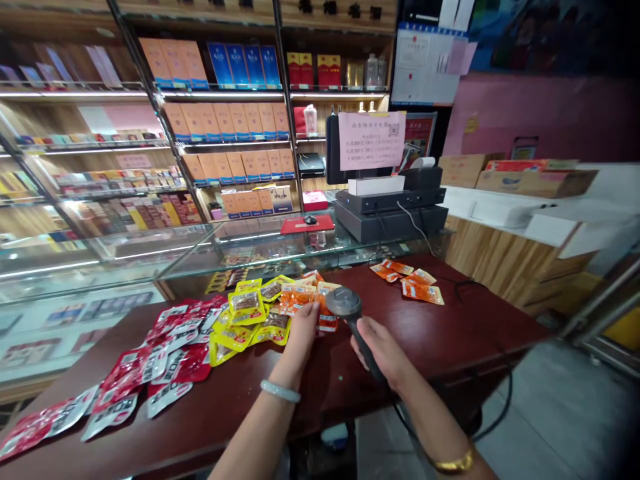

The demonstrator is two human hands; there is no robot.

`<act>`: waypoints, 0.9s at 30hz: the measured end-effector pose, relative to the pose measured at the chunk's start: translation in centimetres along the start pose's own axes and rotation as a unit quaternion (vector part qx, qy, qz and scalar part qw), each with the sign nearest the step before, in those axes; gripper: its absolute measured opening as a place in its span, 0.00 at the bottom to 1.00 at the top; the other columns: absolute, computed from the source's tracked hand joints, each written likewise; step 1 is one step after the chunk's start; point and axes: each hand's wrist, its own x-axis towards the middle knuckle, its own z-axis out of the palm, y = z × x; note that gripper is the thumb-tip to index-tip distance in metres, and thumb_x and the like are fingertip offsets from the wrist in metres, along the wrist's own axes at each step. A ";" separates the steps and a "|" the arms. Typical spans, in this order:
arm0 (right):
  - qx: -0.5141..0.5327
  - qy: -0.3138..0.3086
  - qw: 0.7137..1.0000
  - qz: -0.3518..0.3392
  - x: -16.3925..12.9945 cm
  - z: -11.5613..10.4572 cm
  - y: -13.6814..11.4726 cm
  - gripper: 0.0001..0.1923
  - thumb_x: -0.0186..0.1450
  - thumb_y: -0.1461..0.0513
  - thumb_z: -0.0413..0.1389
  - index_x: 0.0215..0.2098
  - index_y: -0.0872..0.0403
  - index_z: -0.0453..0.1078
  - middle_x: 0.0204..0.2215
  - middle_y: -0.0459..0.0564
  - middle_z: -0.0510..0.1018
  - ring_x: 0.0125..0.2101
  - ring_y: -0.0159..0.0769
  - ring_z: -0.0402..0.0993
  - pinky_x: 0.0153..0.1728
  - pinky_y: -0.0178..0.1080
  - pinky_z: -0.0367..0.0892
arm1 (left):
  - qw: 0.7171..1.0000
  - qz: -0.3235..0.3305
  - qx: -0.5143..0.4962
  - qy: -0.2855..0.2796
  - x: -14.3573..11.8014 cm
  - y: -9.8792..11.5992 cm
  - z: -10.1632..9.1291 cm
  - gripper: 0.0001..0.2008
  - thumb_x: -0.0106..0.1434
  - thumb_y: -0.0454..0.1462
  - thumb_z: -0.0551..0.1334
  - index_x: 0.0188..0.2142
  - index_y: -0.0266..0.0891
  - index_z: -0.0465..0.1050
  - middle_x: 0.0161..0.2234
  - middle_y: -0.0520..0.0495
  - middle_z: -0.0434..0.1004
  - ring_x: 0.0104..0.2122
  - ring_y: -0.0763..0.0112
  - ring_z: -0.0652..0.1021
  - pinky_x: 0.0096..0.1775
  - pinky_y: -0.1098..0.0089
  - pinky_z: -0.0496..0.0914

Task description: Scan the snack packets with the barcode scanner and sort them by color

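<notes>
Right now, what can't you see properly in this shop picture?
Head view only:
- Orange snack packet at the left hand: its print is too small, and the dark grey handheld barcode scanner covers part of it.
- Scanner handle: wrapped by the right hand.
- Pink paper notice on the monitor: writing too small.
- Red snack packets: cut off by the left edge.

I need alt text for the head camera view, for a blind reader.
The right hand holds a barcode scanner over an orange snack packet in the left hand. Red, yellow and orange packets cover the dark red counter.
</notes>
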 end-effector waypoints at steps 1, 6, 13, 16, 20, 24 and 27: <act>0.002 0.000 1.000 0.000 0.0 -0.2 0.1 0.30 0.60 0.35 0.55 0.34 0.52 0.62 0.17 0.37 0.66 0.13 0.23 0.56 0.13 0.28 0.53 | 1.000 -0.001 0.017 -0.003 0.2 0.1 -0.1 0.14 0.60 0.46 0.58 0.33 0.37 0.73 0.18 0.54 0.70 0.16 0.73 0.70 0.19 0.74 0.65; 0.005 0.013 1.000 0.007 -0.3 -2.2 -0.2 0.29 0.61 0.36 0.55 0.37 0.52 0.63 0.18 0.37 0.66 0.13 0.23 0.57 0.14 0.28 0.53 | 0.979 0.009 0.192 0.064 1.7 1.4 -3.1 0.19 0.64 0.47 0.54 0.38 0.36 0.77 0.23 0.49 0.76 0.21 0.66 0.75 0.25 0.69 0.70; -0.001 0.064 0.998 -0.004 -1.2 -7.1 -1.2 0.29 0.60 0.35 0.55 0.36 0.52 0.64 0.18 0.37 0.67 0.13 0.24 0.57 0.13 0.29 0.54 | 0.818 0.174 0.513 0.193 3.7 4.3 -3.0 0.27 0.66 0.49 0.54 0.57 0.37 0.73 0.60 0.32 0.69 0.57 0.44 0.72 0.57 0.49 0.66; 0.001 0.115 0.993 0.002 -2.5 -9.6 -1.2 0.28 0.62 0.37 0.55 0.35 0.52 0.63 0.18 0.37 0.66 0.13 0.24 0.57 0.14 0.28 0.53 | 0.818 0.270 0.499 0.096 4.0 4.4 3.3 0.23 0.67 0.45 0.55 0.54 0.36 0.75 0.58 0.35 0.73 0.58 0.51 0.72 0.60 0.55 0.64; 0.012 0.184 0.983 0.006 -4.4 -12.9 -0.3 0.26 0.63 0.38 0.54 0.36 0.52 0.64 0.18 0.37 0.66 0.14 0.23 0.57 0.15 0.27 0.53 | 0.823 0.348 0.436 -0.109 4.9 3.6 14.3 0.19 0.67 0.41 0.58 0.53 0.37 0.76 0.55 0.40 0.77 0.56 0.59 0.74 0.60 0.62 0.65; 0.006 0.231 0.973 0.012 -5.9 -15.3 0.6 0.26 0.64 0.38 0.54 0.36 0.52 0.63 0.17 0.37 0.65 0.14 0.24 0.56 0.14 0.28 0.53 | 0.790 0.390 0.430 -0.197 6.0 2.7 23.2 0.18 0.68 0.36 0.57 0.55 0.37 0.74 0.58 0.38 0.74 0.58 0.60 0.73 0.61 0.62 0.63; -0.007 0.259 0.966 0.009 -6.4 -16.2 0.6 0.27 0.63 0.37 0.54 0.31 0.51 0.60 0.16 0.38 0.64 0.13 0.24 0.55 0.13 0.28 0.52 | 0.752 0.393 0.483 -0.216 7.0 2.3 26.6 0.19 0.68 0.35 0.57 0.57 0.33 0.72 0.59 0.33 0.71 0.61 0.56 0.70 0.62 0.59 0.61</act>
